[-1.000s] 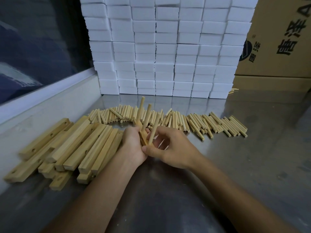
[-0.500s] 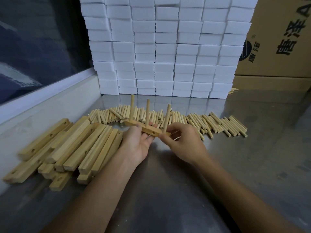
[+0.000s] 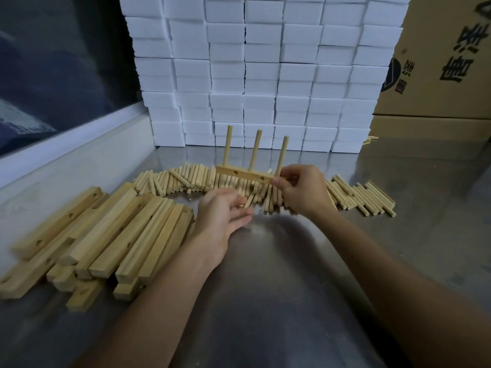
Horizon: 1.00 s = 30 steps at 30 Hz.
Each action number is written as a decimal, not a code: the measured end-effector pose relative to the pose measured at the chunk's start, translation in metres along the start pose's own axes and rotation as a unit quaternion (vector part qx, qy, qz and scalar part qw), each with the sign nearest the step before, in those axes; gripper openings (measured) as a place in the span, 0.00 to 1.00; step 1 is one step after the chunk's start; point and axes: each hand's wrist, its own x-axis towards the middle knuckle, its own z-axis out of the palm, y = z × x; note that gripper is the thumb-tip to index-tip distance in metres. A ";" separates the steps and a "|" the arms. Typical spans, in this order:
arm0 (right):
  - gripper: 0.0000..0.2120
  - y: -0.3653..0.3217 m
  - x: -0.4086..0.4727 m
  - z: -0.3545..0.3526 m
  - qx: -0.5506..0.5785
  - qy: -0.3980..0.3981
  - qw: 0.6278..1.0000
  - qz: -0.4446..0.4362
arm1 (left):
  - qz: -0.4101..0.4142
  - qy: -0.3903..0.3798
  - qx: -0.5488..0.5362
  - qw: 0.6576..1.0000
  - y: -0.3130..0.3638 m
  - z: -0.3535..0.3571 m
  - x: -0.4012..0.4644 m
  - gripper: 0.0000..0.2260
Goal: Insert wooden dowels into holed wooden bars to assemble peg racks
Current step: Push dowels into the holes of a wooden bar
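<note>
An assembled peg rack (image 3: 245,174), a short holed bar with three dowels standing upright, hangs above the dowel row. My right hand (image 3: 303,191) pinches its right end. My left hand (image 3: 221,212) is below and left of it, fingers spread, holding nothing, just over the table. A long row of loose wooden dowels (image 3: 186,179) lies across the table behind my hands. A heap of holed wooden bars (image 3: 106,235) is piled at the left.
A metal table (image 3: 279,274) carries everything. A wall of stacked white boxes (image 3: 265,75) stands at the back. Cardboard cartons (image 3: 438,62) rise at the back right. A raised ledge (image 3: 79,155) and a dark window border the left side.
The rack turned level and rose away from me. My left hand let go of the bar and dropped lower; my right hand alone holds it now.
</note>
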 end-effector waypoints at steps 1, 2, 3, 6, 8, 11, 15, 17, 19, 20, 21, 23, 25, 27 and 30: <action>0.07 0.002 0.012 0.002 -0.005 -0.004 1.000 0.006 | 0.030 0.006 0.053 0.998 0.000 -0.001 0.000 0.06; 0.05 0.004 0.024 0.004 -0.008 -0.009 1.000 0.012 | 0.064 0.008 0.104 0.993 -0.001 -0.002 0.001 0.06; 0.03 0.006 0.037 0.007 -0.014 -0.015 1.000 0.017 | 0.100 0.004 0.149 0.984 -0.002 -0.002 0.001 0.07; 0.04 0.012 0.077 0.021 -0.041 -0.027 0.998 0.029 | 0.174 -0.014 0.240 0.955 -0.006 -0.002 0.001 0.10; 0.05 0.019 0.102 0.032 -0.056 -0.039 0.997 0.043 | 0.181 -0.017 0.261 0.948 -0.007 0.000 0.006 0.10; 0.07 0.030 0.134 0.051 -0.069 -0.049 0.995 0.050 | 0.170 -0.014 0.299 0.939 -0.009 0.002 0.016 0.09; 0.07 0.046 0.167 0.073 -0.089 -0.056 0.993 0.059 | 0.167 -0.015 0.361 0.917 -0.015 0.006 0.029 0.08; 0.06 0.051 0.179 0.080 -0.103 -0.053 0.992 0.055 | 0.162 -0.018 0.388 0.907 -0.016 0.007 0.035 0.09; 0.06 0.056 0.190 0.087 -0.109 -0.051 0.991 0.054 | 0.146 -0.019 0.394 0.907 -0.015 0.008 0.040 0.08; 0.06 0.057 0.195 0.090 -0.109 -0.050 0.991 0.056 | 0.135 -0.020 0.384 0.913 -0.014 0.008 0.042 0.08; 0.07 0.059 0.199 0.093 -0.111 -0.050 0.991 0.060 | 0.121 -0.018 0.361 0.924 -0.013 0.008 0.044 0.08; 0.07 0.063 0.208 0.098 -0.118 -0.053 0.989 0.071 | 0.094 -0.010 0.308 0.947 -0.013 0.009 0.047 0.09; 0.07 0.065 0.214 0.103 -0.122 -0.053 0.988 0.077 | 0.078 -0.003 0.284 0.956 -0.012 0.009 0.050 0.09; 0.07 0.065 0.218 0.108 -0.127 -0.056 0.987 0.079 | 0.076 -0.001 0.281 0.957 -0.013 0.009 0.051 0.10; 0.06 0.064 0.220 0.112 -0.130 -0.055 0.987 0.083 | 0.077 -0.002 0.277 0.958 -0.013 0.009 0.051 0.10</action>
